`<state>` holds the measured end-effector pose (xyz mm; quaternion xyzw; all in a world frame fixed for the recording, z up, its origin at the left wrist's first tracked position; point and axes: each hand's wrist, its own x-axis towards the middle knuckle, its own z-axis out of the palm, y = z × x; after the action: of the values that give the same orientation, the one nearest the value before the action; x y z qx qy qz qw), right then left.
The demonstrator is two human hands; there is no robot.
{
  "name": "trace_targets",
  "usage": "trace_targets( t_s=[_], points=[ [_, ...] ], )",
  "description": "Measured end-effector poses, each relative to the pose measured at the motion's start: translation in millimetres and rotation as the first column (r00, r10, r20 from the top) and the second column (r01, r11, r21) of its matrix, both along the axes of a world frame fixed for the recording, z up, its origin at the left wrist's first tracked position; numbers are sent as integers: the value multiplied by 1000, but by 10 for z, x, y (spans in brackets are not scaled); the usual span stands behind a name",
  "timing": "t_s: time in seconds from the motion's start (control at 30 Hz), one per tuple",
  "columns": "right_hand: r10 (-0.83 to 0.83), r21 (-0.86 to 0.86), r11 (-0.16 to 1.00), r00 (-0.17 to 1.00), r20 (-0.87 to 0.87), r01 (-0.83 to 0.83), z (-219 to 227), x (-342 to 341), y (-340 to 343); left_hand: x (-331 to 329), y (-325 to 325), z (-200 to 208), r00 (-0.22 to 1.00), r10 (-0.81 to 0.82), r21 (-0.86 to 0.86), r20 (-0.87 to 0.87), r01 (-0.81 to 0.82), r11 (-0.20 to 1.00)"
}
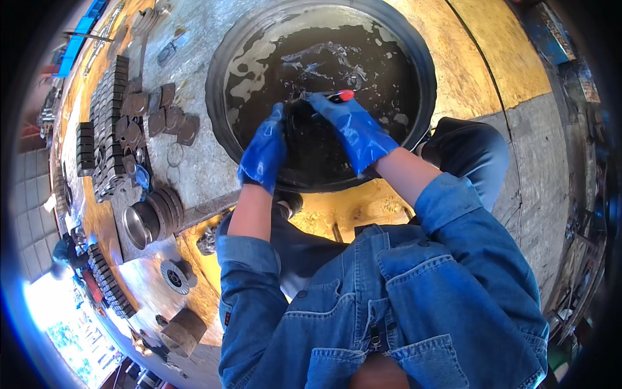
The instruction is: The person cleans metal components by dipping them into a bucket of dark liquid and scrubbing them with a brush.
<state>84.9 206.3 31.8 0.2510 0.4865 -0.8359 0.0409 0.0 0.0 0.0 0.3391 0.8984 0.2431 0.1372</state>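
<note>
Both my hands wear blue rubber gloves and are over a wide black tub of dark liquid with pale foam patches. My left hand is closed on the left side of a dark, wet part, whose kind I cannot make out against the liquid. Fingers curled, my right hand reaches in from the other side and grips a slim tool with a red end. Most of that tool is hidden by the glove, and its working end does not show. The fingertips of both hands come close together above the liquid.
Left of the tub, a metal-topped surface carries rows of stacked dark metal parts and loose flat plates. Several metal rings lean together nearer me. A spool-like disc and a rusty cylinder stand lower left.
</note>
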Motion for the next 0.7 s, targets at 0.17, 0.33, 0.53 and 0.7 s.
trace_targets(
  t_s=[0.17,0.33,0.53,0.7],
  points=[
    [149,443,885,989,25,-145,-220,257,-67,133,95,-60,999,45,-56,-27,-47,997],
    [386,570,747,921,49,-343,-352,336,-70,62,39,-143,973,181,-7,143,-182,983],
    [508,749,507,850,140,-426,-493,305,96,154,329,97,372,245,107,895,-714,692],
    [559,685,492,798,226,-538,-432,367,272,236,412,110,236,208,43,949,-752,658]
  ],
)
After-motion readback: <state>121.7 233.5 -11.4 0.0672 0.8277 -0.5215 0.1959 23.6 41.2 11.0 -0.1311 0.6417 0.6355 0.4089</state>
